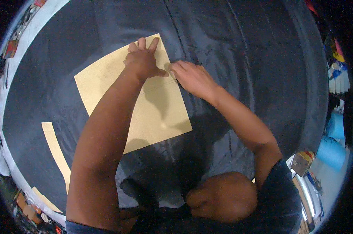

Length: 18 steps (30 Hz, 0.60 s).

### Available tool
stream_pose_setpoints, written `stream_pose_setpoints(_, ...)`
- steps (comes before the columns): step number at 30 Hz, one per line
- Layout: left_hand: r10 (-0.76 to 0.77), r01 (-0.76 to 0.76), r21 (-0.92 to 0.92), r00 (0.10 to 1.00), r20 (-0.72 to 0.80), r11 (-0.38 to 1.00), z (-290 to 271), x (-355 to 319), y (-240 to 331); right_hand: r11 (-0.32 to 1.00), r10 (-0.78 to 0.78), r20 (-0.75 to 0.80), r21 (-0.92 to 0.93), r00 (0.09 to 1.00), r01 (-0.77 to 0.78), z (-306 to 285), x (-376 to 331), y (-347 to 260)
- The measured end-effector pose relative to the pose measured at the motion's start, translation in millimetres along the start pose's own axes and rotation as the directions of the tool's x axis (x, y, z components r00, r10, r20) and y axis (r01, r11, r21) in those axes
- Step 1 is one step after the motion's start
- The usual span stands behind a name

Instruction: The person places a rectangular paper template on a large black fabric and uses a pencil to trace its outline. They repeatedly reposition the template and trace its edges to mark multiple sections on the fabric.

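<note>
A rectangular tan sheet of card or stiff paper (153, 134) lies tilted on black shiny fabric (223, 43). My left hand (142, 61) presses down on the sheet near its far right corner, fingers spread and thumb pointing right. At the sheet's right edge, my right hand (195, 79) has its fingers pinched together, touching or just over that edge. Whatever the right fingers may hold is hidden. A faint line crosses the sheet from near the right hand towards my left forearm.
A narrow tan strip (55, 144) lies on the fabric left of my left forearm, and another tan piece (47, 199) is at the lower left edge. Light blue rolls (331, 153) stand beyond the right side, beside assorted clutter (303, 163). More clutter lines the left rim.
</note>
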<state>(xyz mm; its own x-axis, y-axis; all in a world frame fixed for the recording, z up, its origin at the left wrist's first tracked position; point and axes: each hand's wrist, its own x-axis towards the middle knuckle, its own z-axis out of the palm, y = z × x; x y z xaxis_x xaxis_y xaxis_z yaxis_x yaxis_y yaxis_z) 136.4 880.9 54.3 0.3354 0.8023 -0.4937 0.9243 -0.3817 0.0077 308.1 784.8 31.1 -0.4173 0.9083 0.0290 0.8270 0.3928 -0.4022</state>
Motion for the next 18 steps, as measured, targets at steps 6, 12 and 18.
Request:
stream_pose_setpoints(6, -0.001, 0.000, 0.021, 1.000, 0.009, 1.000, 2.3, 0.2, -1.3, 0.998, 0.025, 0.038, -0.050, 0.999, -0.023, -3.2, 6.9, 3.5)
stream_pose_setpoints(12, 0.007, -0.006, 0.029, 1.000, -0.030, 1.000, 1.1, -4.8, 0.4, 0.995, -0.043, -0.091, 0.085, 0.995, 0.051, 5.6, -68.9, -23.6)
stream_pose_setpoints(18, 0.013, -0.011, 0.052, 0.999, -0.033, 0.999, 0.0, -1.5, 2.1, 0.999, -0.044, -0.168, 0.012, 0.985, 0.047, 8.6, -22.9, -7.4)
